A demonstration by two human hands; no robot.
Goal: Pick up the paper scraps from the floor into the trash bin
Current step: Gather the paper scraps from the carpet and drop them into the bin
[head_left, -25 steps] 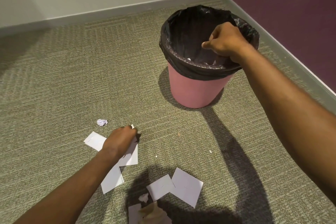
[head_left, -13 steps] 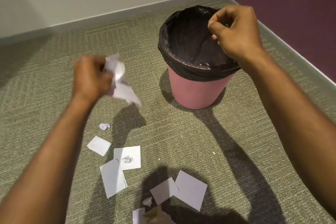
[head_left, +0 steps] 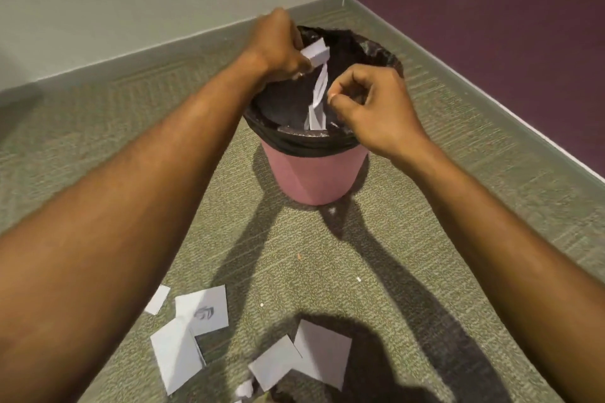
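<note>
A pink trash bin (head_left: 314, 177) lined with a black bag (head_left: 357, 52) stands on the carpet (head_left: 98, 127) at the far centre, near the corner of the room. White paper (head_left: 316, 118) shows inside it against the near wall of the liner. The left hand (head_left: 278, 42), fingers curled over the far-left rim, grips a crumpled paper scrap (head_left: 316, 54) whose tail hangs into the opening. The right hand (head_left: 370, 101) hovers over the near-right rim, thumb and forefinger pinched narrow; whether it holds anything cannot be told. More paper scraps (head_left: 203, 311) lie flat on the carpet at the near left and near centre.
</note>
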